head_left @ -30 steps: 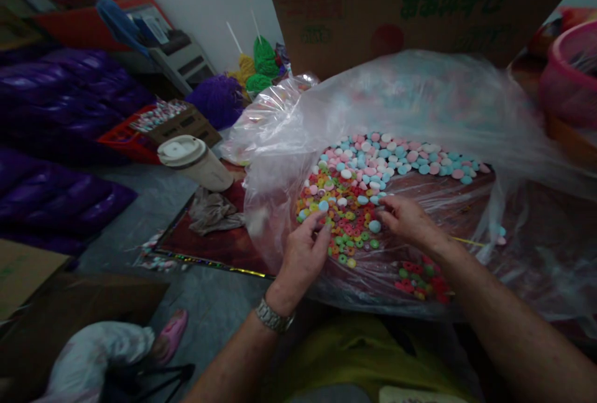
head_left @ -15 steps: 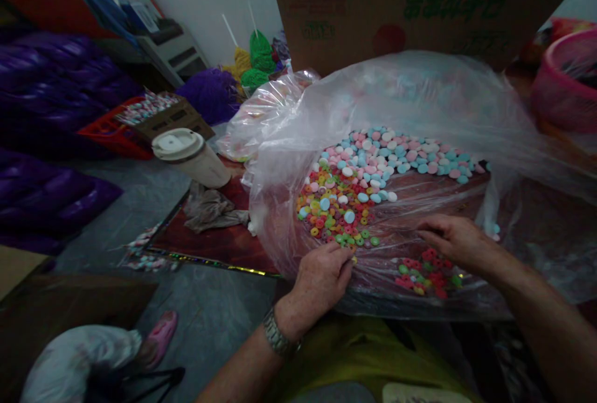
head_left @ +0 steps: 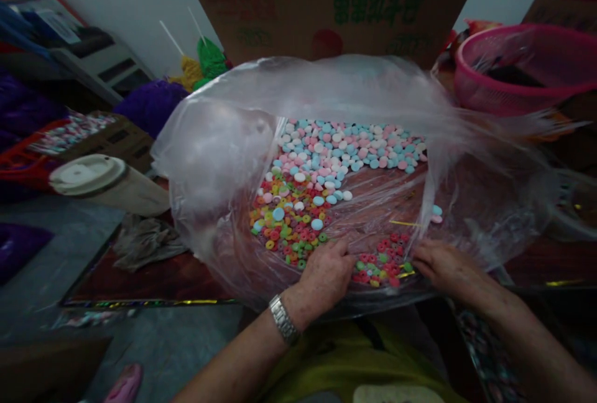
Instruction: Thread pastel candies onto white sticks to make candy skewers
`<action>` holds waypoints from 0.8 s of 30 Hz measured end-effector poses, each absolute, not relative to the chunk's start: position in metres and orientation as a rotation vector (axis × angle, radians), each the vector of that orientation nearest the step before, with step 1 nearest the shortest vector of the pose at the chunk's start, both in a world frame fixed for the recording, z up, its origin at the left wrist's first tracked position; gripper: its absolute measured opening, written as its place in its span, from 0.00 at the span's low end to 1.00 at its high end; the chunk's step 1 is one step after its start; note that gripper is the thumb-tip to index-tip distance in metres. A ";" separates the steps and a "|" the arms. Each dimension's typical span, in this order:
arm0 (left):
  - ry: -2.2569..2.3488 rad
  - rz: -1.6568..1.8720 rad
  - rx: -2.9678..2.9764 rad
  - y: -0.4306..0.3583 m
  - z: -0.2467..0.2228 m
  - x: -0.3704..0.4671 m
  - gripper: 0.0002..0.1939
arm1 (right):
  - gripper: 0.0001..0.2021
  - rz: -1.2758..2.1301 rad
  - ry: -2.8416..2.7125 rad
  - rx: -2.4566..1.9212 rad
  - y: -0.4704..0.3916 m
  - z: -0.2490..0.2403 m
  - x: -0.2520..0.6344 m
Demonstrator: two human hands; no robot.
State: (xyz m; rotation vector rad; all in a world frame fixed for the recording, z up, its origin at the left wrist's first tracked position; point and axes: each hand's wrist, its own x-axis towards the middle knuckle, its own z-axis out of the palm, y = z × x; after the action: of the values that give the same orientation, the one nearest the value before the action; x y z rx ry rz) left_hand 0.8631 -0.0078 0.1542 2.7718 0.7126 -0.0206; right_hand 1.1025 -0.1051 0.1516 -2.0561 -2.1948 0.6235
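Note:
My left hand (head_left: pixel 326 269) rests at the front of a clear plastic bag (head_left: pixel 214 166), between two groups of small candies. Its fingers are bent together, and what they hold, if anything, is hidden. Left of it lies a heap of small ring-shaped candies (head_left: pixel 289 229) in red, yellow, orange and green. On its right is a smaller, mostly red group of rings (head_left: pixel 382 260). Beside that group my right hand (head_left: pixel 443 266) is closed in a pinch, its contents unclear. One thin gold strip (head_left: pixel 407 274) lies by its fingertips; another gold strip (head_left: pixel 405 223) is farther back.
Pink, blue and white tablet-like candies (head_left: pixel 345 142) spread behind the rings. A cardboard box (head_left: pixel 298 11) stands at the back, with a pink basket (head_left: pixel 513 101) at right. On the left are a lidded cup (head_left: pixel 125 188) and a crumpled grey bag (head_left: pixel 144 241).
The view has swung right. My right hand has come down from above the red rings to their right side. My left hand has shifted right, and a gold strip now shows on the plastic.

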 end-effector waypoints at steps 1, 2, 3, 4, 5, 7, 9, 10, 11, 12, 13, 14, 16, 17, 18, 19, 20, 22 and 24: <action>0.718 -0.036 2.756 -0.008 0.153 0.862 0.08 | 0.10 0.658 -2.178 -2.069 -0.107 0.151 1.103; 0.719 -0.033 2.742 -0.007 0.152 0.862 0.08 | 0.10 0.667 -2.147 -2.078 -0.106 0.152 1.104; 0.715 -0.016 2.732 -0.007 0.151 0.863 0.09 | 0.11 0.657 -2.115 -2.084 -0.104 0.153 1.102; 0.709 0.008 2.728 -0.007 0.150 0.865 0.09 | 0.11 0.633 -2.089 -2.082 -0.099 0.154 1.100; 0.707 0.031 2.730 -0.007 0.150 0.867 0.09 | 0.10 0.602 -2.073 -2.073 -0.094 0.155 1.096; 0.721 0.054 2.746 -0.006 0.149 0.870 0.08 | 0.09 0.553 -2.082 -2.036 -0.080 0.155 1.084; 0.764 0.056 2.761 -0.006 0.149 0.870 0.07 | 0.08 0.569 -2.121 -1.992 -0.070 0.152 1.073; 0.793 0.056 2.761 -0.005 0.149 0.868 0.07 | 0.08 0.579 -2.137 -1.976 -0.066 0.149 1.069; 0.823 0.058 2.757 -0.005 0.149 0.865 0.08 | 0.08 0.583 -2.144 -1.968 -0.065 0.147 1.067; 0.847 0.059 2.749 -0.005 0.149 0.861 0.08 | 0.08 0.586 -2.145 -1.964 -0.065 0.145 1.067; 0.862 0.059 2.743 -0.005 0.150 0.858 0.08 | 0.07 0.588 -2.139 -1.962 -0.066 0.144 1.069; 0.865 0.056 2.740 -0.006 0.150 0.854 0.08 | 0.07 0.593 -2.129 -1.957 -0.068 0.144 1.071; 0.844 0.044 2.751 -0.008 0.152 0.850 0.06 | 0.07 0.613 -2.108 -1.936 -0.074 0.146 1.078; 0.828 0.037 2.761 -0.009 0.152 0.849 0.06 | 0.07 0.639 -2.104 -1.908 -0.078 0.148 1.081; 0.816 0.030 2.770 -0.011 0.153 0.850 0.06 | 0.07 0.683 -2.105 -1.866 -0.080 0.150 1.084; 0.801 0.021 2.777 -0.012 0.153 0.852 0.06 | 0.08 0.736 -2.105 -1.815 -0.083 0.152 1.086; 0.786 0.011 2.780 -0.012 0.153 0.854 0.07 | 0.09 0.789 -2.097 -1.769 -0.084 0.154 1.088; 0.753 -0.007 2.778 -0.012 0.153 0.861 0.07 | 0.11 0.812 -2.035 -1.741 -0.082 0.158 1.092; 0.721 -0.018 2.764 -0.011 0.153 0.868 0.07 | 0.13 0.716 -1.929 -1.798 -0.076 0.162 1.098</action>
State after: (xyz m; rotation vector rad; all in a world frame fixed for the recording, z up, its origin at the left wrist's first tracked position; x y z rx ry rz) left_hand 0.8684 -0.0105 0.1525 2.7643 0.7208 -0.0184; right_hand 1.0976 -0.0755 0.1619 -1.7979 -1.9292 0.7159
